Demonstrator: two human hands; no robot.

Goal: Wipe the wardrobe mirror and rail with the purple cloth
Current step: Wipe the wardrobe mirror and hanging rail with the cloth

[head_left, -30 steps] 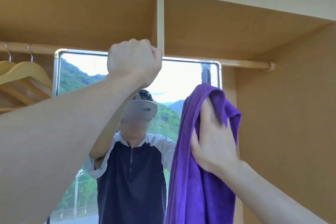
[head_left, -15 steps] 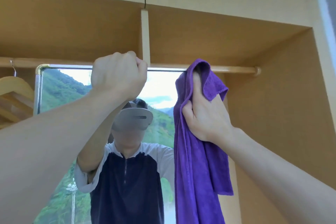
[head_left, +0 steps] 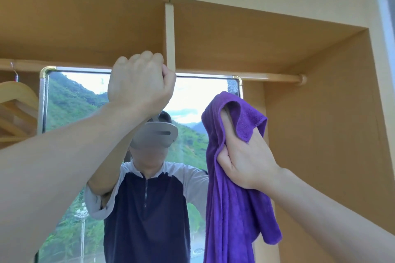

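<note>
A tall mirror [head_left: 74, 113] with a silver frame and gold corners stands in the wardrobe, its top just in front of the wooden rail [head_left: 273, 77]. My left hand [head_left: 139, 83] is a fist curled over the mirror's top edge, near the middle. My right hand [head_left: 245, 156] grips the purple cloth [head_left: 230, 209] with fingers tucked into its folded top, holding it at the mirror's upper right corner, a little below the rail. The rest of the cloth hangs down over the mirror's right edge.
Wooden hangers [head_left: 19, 96] hang on the rail at far left. A vertical divider strip [head_left: 170, 34] meets the rail above my left hand. The wardrobe's right wall [head_left: 331, 134] is close beside the cloth. The mirror reflects a person and green hills.
My right hand went up with the cloth to rail height, then came back down to the mirror's upper right corner. My left hand kept its grip.
</note>
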